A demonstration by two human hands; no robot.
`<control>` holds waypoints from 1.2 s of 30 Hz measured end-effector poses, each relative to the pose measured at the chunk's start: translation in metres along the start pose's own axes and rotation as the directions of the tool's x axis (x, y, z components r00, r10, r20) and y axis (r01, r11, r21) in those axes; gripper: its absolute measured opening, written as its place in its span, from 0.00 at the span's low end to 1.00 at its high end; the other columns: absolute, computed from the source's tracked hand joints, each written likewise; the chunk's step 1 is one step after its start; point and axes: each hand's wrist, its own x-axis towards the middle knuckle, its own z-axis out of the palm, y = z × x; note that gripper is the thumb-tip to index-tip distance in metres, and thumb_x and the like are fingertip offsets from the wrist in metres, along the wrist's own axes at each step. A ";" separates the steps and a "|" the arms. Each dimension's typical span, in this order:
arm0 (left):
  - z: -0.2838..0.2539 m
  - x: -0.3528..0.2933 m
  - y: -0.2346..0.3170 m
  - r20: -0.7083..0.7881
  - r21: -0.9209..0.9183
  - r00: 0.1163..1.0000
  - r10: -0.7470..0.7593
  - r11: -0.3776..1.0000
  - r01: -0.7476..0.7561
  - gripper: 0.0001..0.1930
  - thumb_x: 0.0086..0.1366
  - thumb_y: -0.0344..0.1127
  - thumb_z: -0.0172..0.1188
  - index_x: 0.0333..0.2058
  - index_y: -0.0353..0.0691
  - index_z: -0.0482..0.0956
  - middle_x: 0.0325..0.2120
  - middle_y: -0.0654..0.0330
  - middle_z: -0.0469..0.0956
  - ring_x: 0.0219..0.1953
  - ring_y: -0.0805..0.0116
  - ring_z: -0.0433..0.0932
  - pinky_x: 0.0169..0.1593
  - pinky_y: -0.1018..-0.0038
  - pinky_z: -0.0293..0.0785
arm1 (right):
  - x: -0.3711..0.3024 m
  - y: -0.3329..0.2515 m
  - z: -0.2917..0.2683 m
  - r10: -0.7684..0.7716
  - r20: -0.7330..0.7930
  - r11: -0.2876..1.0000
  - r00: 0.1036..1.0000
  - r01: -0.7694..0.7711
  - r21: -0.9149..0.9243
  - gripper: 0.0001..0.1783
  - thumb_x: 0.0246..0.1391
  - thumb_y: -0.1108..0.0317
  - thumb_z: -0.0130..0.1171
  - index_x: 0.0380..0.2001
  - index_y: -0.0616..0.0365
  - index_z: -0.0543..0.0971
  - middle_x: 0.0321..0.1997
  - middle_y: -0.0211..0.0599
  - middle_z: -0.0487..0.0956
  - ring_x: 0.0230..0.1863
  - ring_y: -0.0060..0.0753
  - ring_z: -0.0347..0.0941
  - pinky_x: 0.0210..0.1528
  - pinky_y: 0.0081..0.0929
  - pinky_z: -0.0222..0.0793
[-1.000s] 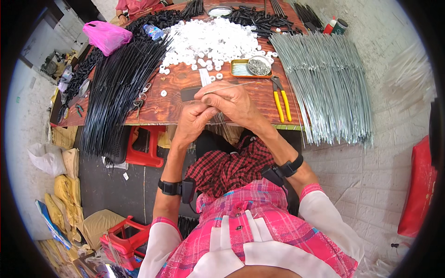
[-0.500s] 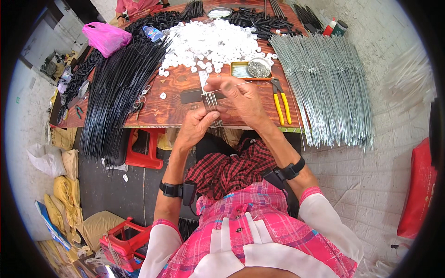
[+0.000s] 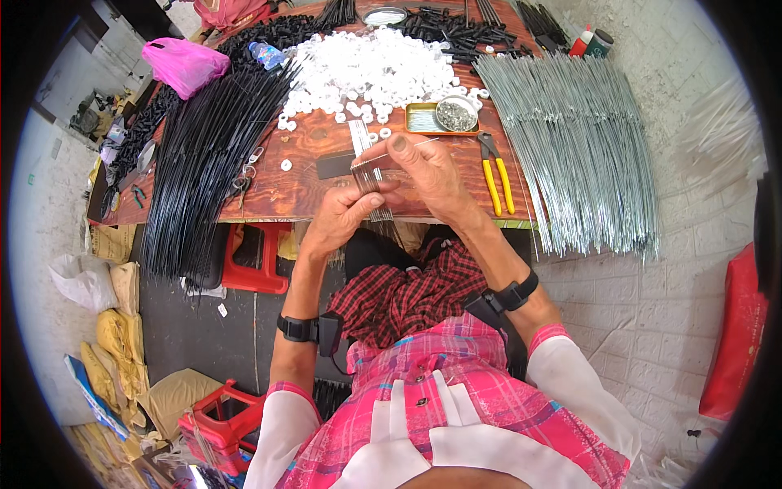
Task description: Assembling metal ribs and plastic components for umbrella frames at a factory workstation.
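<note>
Near the table's front edge, my left hand (image 3: 346, 216) is closed on a small bundle of thin metal rods (image 3: 380, 215), thumb on top. My right hand (image 3: 432, 178) is just above and right of it, its thumb and forefinger pinching a thin metal needle (image 3: 417, 145) that slants up to the right. The needle's left end reaches the upper ends of the rods; whether they touch is unclear. A pale narrow strip (image 3: 358, 135) extends beyond my fingers, and a dark flat bar (image 3: 332, 165) rests on the table left of it.
White rings (image 3: 371, 73) are heaped at the middle back. Long black strands (image 3: 208, 163) hang over the front edge at left, silver wires (image 3: 570, 155) at right. Yellow-handled pliers (image 3: 497, 179), a tray (image 3: 419, 118) and a round tin (image 3: 458, 112) lie nearer. A pink bag (image 3: 186, 67) sits far left.
My right hand has shifted slightly left and down, bringing the needle lower over the rods. My left hand has barely moved. The person at the far left has leaned forward.
</note>
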 end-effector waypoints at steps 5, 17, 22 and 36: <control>-0.003 0.000 -0.001 0.006 -0.030 0.999 -0.031 0.999 0.032 0.18 0.74 0.38 0.54 0.53 0.30 0.80 0.44 0.58 0.85 0.48 0.72 0.80 0.54 0.72 0.73 | -0.001 -0.001 0.004 0.012 -0.007 0.998 1.000 -0.012 0.068 0.32 0.67 0.41 0.51 0.43 0.64 0.83 0.33 0.32 0.81 0.23 0.12 0.71 0.21 0.11 0.68; -0.001 -0.002 0.004 0.042 -0.043 0.999 0.035 0.999 -0.033 0.20 0.75 0.42 0.52 0.53 0.30 0.80 0.45 0.59 0.84 0.46 0.73 0.79 0.51 0.74 0.73 | -0.001 -0.005 0.007 0.005 0.010 1.000 1.000 -0.005 -0.009 0.31 0.68 0.42 0.50 0.40 0.64 0.83 0.37 0.35 0.82 0.36 0.20 0.76 0.32 0.18 0.74; -0.006 -0.002 -0.009 0.006 0.041 1.000 0.014 0.999 -0.014 0.21 0.75 0.46 0.53 0.45 0.32 0.83 0.30 0.68 0.81 0.34 0.79 0.73 0.40 0.79 0.70 | 0.005 0.001 0.006 -0.213 0.082 0.958 0.974 0.225 -0.179 0.31 0.70 0.44 0.48 0.45 0.67 0.80 0.42 0.39 0.81 0.43 0.21 0.78 0.42 0.18 0.76; 0.009 -0.003 -0.037 0.040 0.185 0.992 0.122 0.974 -0.127 0.14 0.71 0.36 0.59 0.49 0.34 0.79 0.47 0.61 0.78 0.51 0.67 0.76 0.54 0.70 0.72 | -0.005 0.003 0.013 -0.082 0.182 0.994 0.980 0.093 -0.053 0.30 0.71 0.46 0.45 0.51 0.66 0.79 0.40 0.34 0.82 0.41 0.19 0.77 0.42 0.16 0.74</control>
